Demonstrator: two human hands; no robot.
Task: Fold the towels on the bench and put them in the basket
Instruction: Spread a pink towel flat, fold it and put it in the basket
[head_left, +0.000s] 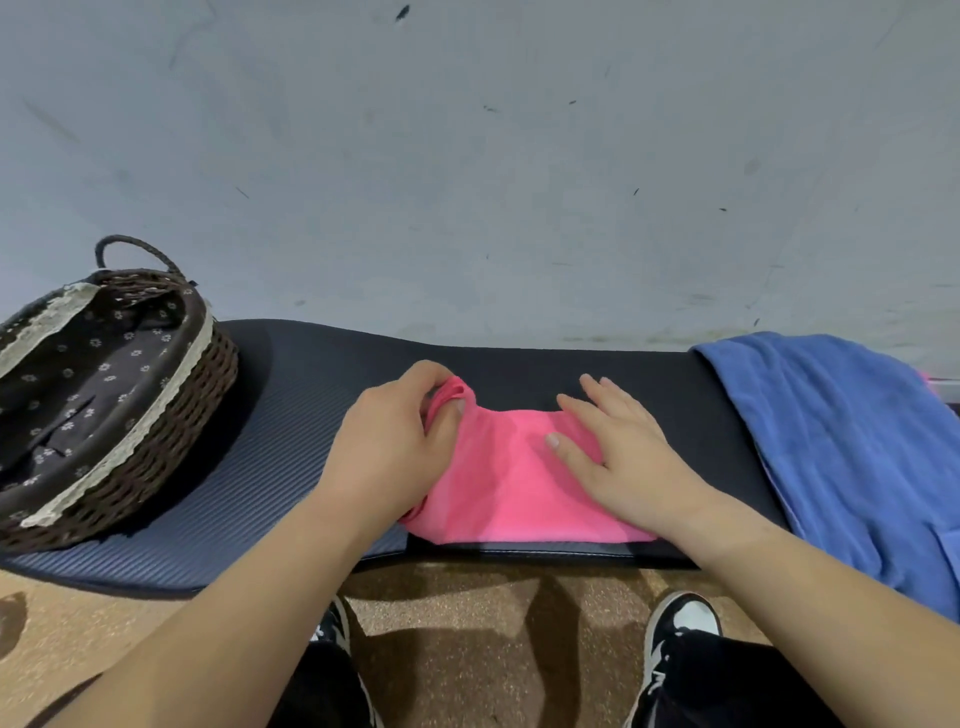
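A pink towel (511, 483) lies folded on the dark bench (301, 415), in the middle. My left hand (392, 447) pinches the towel's left edge and lifts a small bunch of it. My right hand (618, 447) rests flat, fingers spread, on the towel's right part. A blue towel (852, 447) lies spread over the bench's right end. The brown wicker basket (171, 431) with a dark flowered lining stands at the bench's left end; nothing shows inside it but the lining.
A grey wall (467, 156) rises right behind the bench. Below the bench's front edge are a speckled tan floor (467, 623) and my two black-and-white shoes (680, 623). Bare bench surface lies between the basket and the pink towel.
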